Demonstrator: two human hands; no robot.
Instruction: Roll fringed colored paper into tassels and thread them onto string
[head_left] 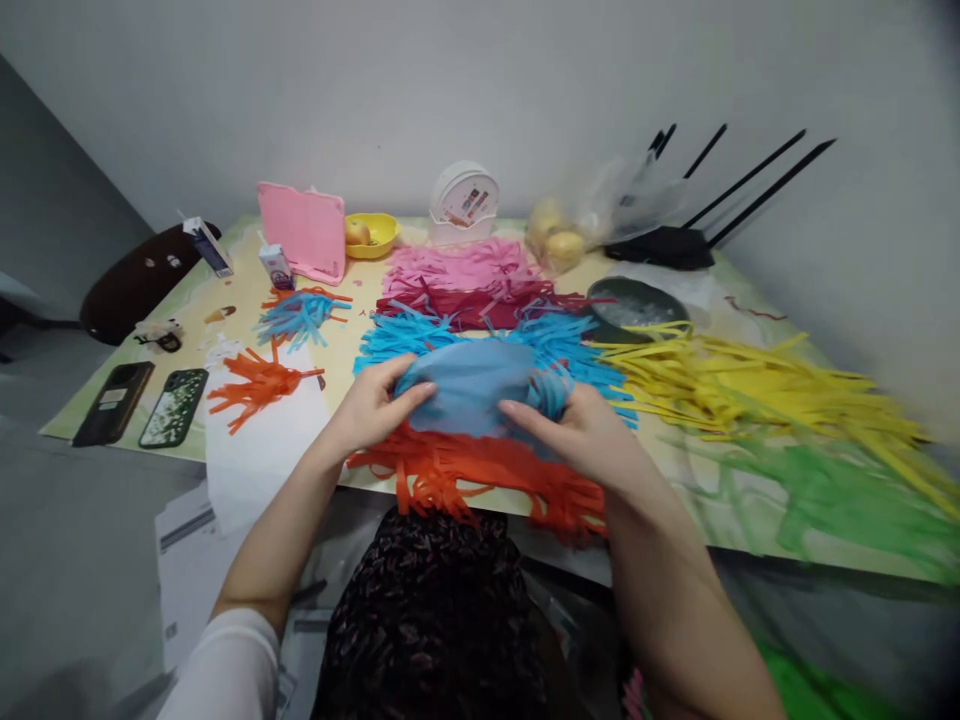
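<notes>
My left hand point(373, 407) and my right hand point(576, 428) both grip a blue paper sheet with fringed edges point(474, 380), holding it just above the table near its front edge. The fingers of each hand curl over the sheet's sides. Under it lies orange fringed paper point(480, 474) that hangs over the table edge. Behind are more blue fringes point(405, 333), dark red fringes point(480, 305) and pink fringes point(461, 265).
Yellow strips point(757, 385) and green paper point(840, 495) cover the right side. At the left lie two phones point(142, 403), small orange point(259, 383) and blue tassels point(300, 317), white paper point(259, 450). A pink case point(302, 230), yellow bowl point(373, 233), round tub point(465, 198), router point(660, 245) stand at the back.
</notes>
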